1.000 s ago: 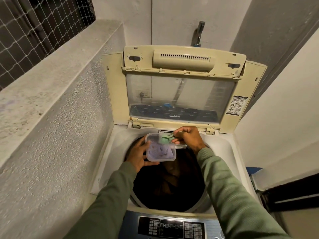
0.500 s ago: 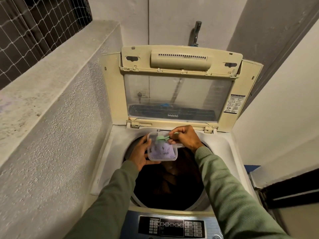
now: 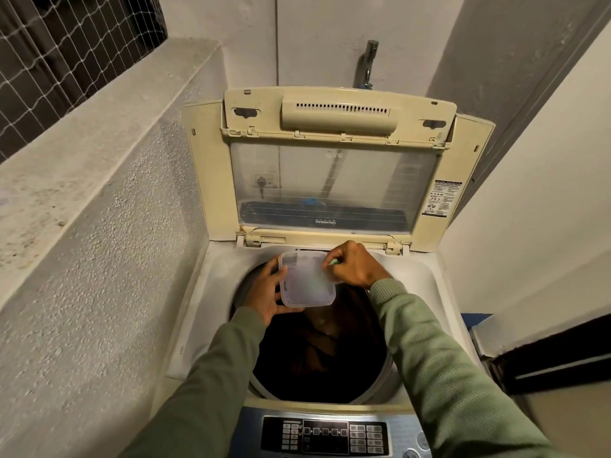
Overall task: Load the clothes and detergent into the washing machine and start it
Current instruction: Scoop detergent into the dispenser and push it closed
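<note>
A top-loading washing machine [image 3: 211, 292] stands with its lid [image 3: 334, 180] raised upright. Dark clothes [image 3: 317, 352] lie in the drum. Over the drum's far rim my left hand [image 3: 264, 292] grips a clear plastic tub of pale detergent powder [image 3: 307, 280] by its left side. My right hand [image 3: 353, 264] pinches a green scoop [image 3: 334, 262] at the tub's right edge; most of the scoop is hidden behind the tub wall and my fingers. The control panel [image 3: 324, 436] with its buttons sits at the near edge.
A rough concrete parapet wall [image 3: 99, 209] runs close along the machine's left side, with netting above it. A tap [image 3: 368, 64] juts from the wall behind the lid. A white wall and a dark door frame [image 3: 555, 355] close in on the right.
The green scoop was above the tub's top right corner; my right hand has lowered it into the tub at its right edge. The left hand keeps holding the tub.
</note>
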A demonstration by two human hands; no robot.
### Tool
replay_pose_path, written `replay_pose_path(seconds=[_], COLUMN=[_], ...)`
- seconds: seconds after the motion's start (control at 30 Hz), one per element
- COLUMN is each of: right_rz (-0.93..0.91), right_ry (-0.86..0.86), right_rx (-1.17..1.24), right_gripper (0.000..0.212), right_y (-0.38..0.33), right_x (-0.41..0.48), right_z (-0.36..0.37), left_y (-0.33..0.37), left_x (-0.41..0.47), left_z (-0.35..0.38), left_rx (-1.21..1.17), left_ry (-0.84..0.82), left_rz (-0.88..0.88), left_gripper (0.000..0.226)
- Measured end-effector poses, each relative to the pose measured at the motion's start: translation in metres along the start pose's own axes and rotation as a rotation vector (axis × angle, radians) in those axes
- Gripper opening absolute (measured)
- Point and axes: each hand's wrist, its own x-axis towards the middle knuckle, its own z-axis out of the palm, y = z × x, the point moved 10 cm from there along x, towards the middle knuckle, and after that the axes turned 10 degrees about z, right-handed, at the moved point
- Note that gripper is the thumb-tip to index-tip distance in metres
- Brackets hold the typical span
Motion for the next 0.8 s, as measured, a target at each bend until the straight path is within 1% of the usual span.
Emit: replay_pose_path(seconds=[0.1,0.17,0.3,0.4,0.47,0.57,0.73,0.8], right_rz=[-0.030,-0.063,-0.053,-0.028,-0.015,0.033,0.109,0.137], right_ry=[0.053,0.067,0.042,0.006,-0.017,-0.039,-0.018,-0.049], right_rx=[-0.043,-0.116,-0.405,-0.523,-0.549,-0.479,-0.247,-0.114], right_gripper=[0.020,0.020,0.027,0.030,0.030,0.026,0.022,0.018], right_y=[-0.007,-0.012,-0.016,-0.020,-0.020,-0.015,-0.002,0.000], right_x=[0.000,0.001,0.004,0.004,0.004,0.006,0.012,0.012], right_z=[-0.007,-0.006,0.008,0.017,0.023,0.022,0.012,0.014], left_y=[0.002,0.004,0.007,0.012,0.016,0.021,0.027,0.028], left_x=[-0.001,-0.003,-0.005,-0.006,-0.006,-0.008,-0.014,-0.016], left_z=[0.003,0.004,0.008,0.016,0.021,0.024,0.029,0.034], left_rx=[0.010,0.037,0.082,0.100,0.126,0.161,0.192,0.202], left_ry=[0.007,0.013,0.040,0.040,0.036,0.048,0.038,0.014], left_rz=[-0.005,-0.009,0.000,-0.001,-0.001,0.006,0.035,0.035], left_gripper=[0.037,0.040,0.041,0.041,0.041,0.041,0.040,0.041])
